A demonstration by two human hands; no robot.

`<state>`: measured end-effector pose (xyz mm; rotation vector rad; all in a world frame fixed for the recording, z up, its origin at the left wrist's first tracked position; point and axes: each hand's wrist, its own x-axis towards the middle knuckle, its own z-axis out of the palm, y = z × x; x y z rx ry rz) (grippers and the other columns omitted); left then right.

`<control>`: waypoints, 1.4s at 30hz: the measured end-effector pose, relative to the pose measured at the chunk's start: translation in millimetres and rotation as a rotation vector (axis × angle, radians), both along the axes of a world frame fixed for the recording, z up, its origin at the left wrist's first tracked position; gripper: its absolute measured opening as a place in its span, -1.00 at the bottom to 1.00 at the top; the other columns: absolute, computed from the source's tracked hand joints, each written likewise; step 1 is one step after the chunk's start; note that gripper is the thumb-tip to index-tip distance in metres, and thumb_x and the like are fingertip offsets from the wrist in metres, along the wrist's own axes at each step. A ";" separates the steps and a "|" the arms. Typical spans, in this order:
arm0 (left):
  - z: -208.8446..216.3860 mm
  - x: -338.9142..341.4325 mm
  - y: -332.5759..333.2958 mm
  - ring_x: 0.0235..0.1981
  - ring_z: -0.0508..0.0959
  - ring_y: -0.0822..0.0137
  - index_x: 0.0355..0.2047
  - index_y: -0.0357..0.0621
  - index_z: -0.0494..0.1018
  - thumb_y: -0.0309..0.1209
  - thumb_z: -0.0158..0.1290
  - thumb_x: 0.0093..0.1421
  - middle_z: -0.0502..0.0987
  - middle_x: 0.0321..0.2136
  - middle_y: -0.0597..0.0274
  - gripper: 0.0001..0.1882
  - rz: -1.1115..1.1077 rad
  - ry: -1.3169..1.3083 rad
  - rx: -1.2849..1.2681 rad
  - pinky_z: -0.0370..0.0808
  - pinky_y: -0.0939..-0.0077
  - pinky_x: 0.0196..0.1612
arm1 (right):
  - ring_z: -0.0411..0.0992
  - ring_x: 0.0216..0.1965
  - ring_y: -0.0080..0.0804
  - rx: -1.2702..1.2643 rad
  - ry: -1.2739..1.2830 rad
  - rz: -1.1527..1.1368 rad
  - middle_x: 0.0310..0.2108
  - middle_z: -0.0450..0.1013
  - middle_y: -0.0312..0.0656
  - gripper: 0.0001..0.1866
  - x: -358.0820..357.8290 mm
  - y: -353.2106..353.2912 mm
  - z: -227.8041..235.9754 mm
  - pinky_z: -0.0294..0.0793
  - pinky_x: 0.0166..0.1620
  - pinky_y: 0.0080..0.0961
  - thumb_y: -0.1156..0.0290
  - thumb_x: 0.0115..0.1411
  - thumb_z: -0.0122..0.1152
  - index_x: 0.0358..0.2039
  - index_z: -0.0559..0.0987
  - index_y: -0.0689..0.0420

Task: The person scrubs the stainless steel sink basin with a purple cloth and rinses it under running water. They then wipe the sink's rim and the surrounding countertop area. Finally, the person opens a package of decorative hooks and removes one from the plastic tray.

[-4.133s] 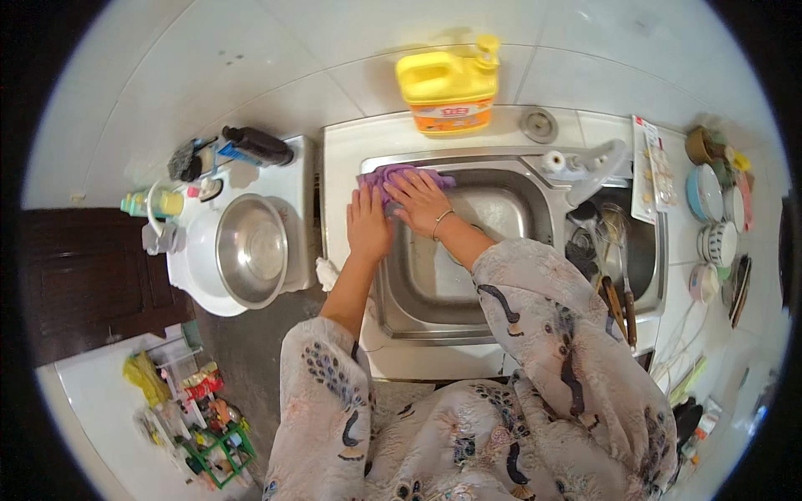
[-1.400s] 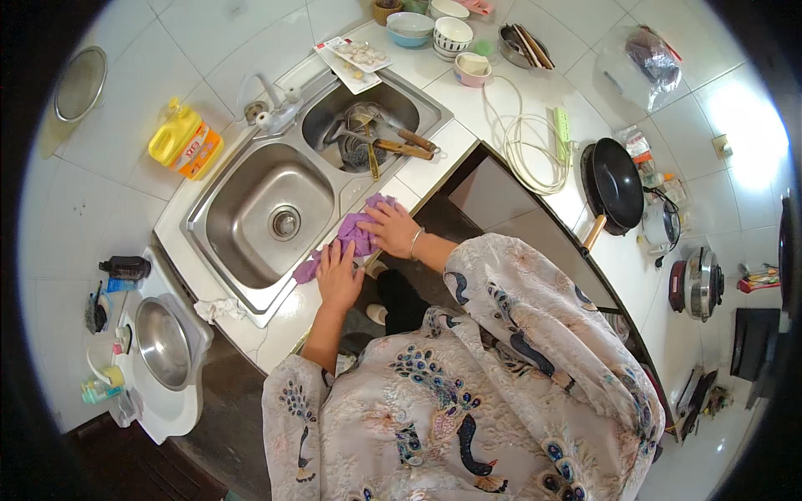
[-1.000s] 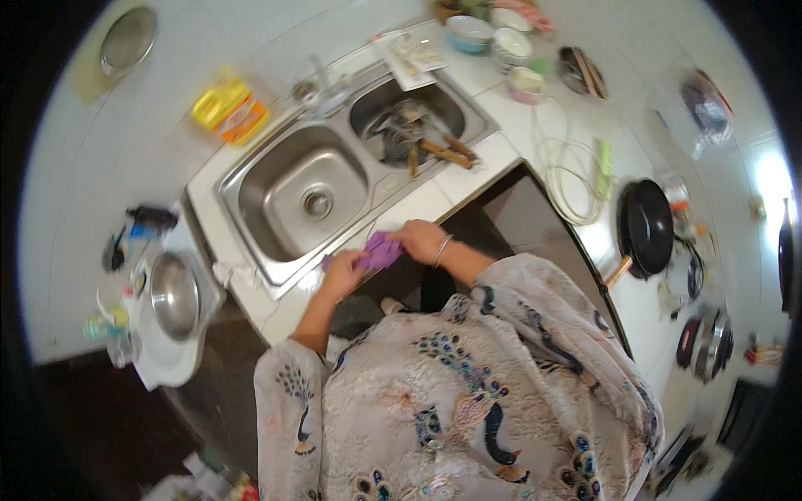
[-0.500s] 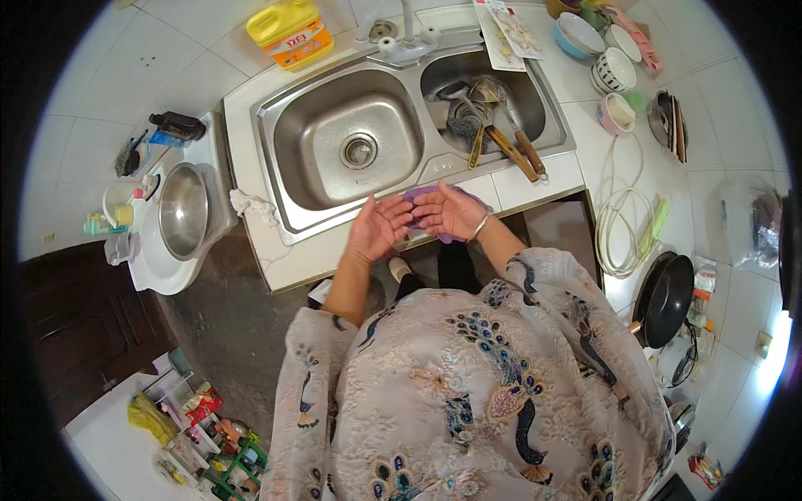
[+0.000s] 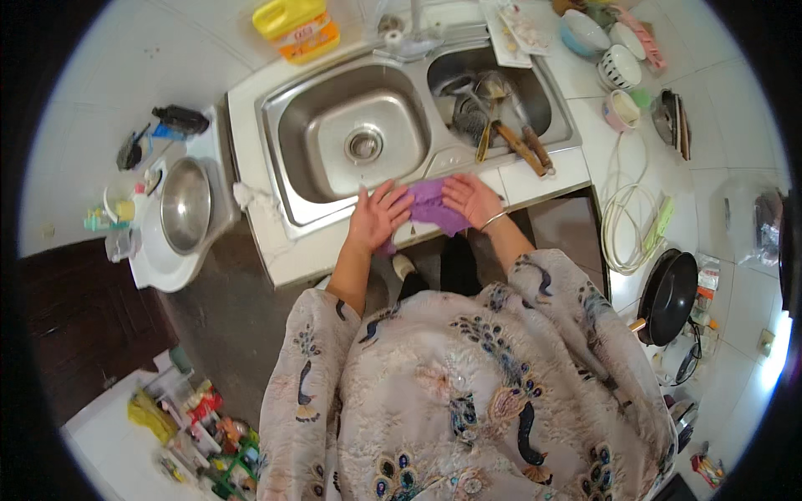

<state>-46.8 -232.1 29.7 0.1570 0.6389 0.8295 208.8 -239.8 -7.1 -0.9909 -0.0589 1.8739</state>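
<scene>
A purple cloth (image 5: 434, 206) lies over the front edge of the sink counter, between my two hands. My left hand (image 5: 378, 219) is held palm up at its left side, fingers spread, with nothing in it. On the other side, my right hand (image 5: 473, 200) has its fingers stretched out over the cloth's right end; whether they touch it I cannot tell. A bracelet circles my right wrist. Just beyond the hands sits the bare left basin (image 5: 334, 154) of a steel double sink (image 5: 280, 179).
Wooden-handled utensils (image 5: 520, 146) and strainers sit in the right basin. A yellow jug (image 5: 299, 32) stands behind the sink. Bowls (image 5: 620, 68), a coiled cable (image 5: 625, 225) and a black pan (image 5: 668, 296) line the right counter. At left, a steel bowl (image 5: 185, 204) rests in a white washbasin.
My hands have moved apart from close together, so more of the purple cloth shows between them. The view has shifted slightly.
</scene>
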 end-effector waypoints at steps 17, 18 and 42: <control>39.0 27.7 -41.2 0.22 0.03 -0.07 0.13 -0.14 0.17 -0.27 -0.01 0.11 0.10 0.17 -0.06 -0.42 -0.433 1.548 1.537 -0.03 0.06 0.21 | -0.01 0.21 -0.13 0.926 -1.818 0.514 0.17 0.10 -0.10 -0.53 -33.7 -68.0 76.4 -0.08 0.19 -0.04 0.24 0.06 0.09 0.01 0.36 0.04; 45.1 27.4 -39.5 0.22 0.04 -0.06 0.13 -0.14 0.17 -0.27 -0.01 0.10 0.10 0.17 -0.06 -0.42 -0.356 1.515 1.542 -0.01 0.07 0.21 | 0.00 0.20 -0.12 0.934 -1.839 0.580 0.17 0.10 -0.09 -0.52 -30.8 -66.1 73.7 -0.07 0.19 -0.05 0.24 0.05 0.10 0.01 0.36 0.04; 60.3 -6.4 13.2 -0.31 0.47 0.31 -0.31 -0.17 0.45 -0.34 0.03 0.13 0.49 -0.35 0.20 -0.81 -0.084 1.046 1.270 0.39 0.48 -0.20 | 0.40 -0.37 -0.40 0.678 -1.258 0.353 -0.40 0.44 -0.18 -0.82 -25.2 -28.3 138.5 0.39 -0.24 -0.50 0.40 0.17 0.03 -0.24 0.48 0.17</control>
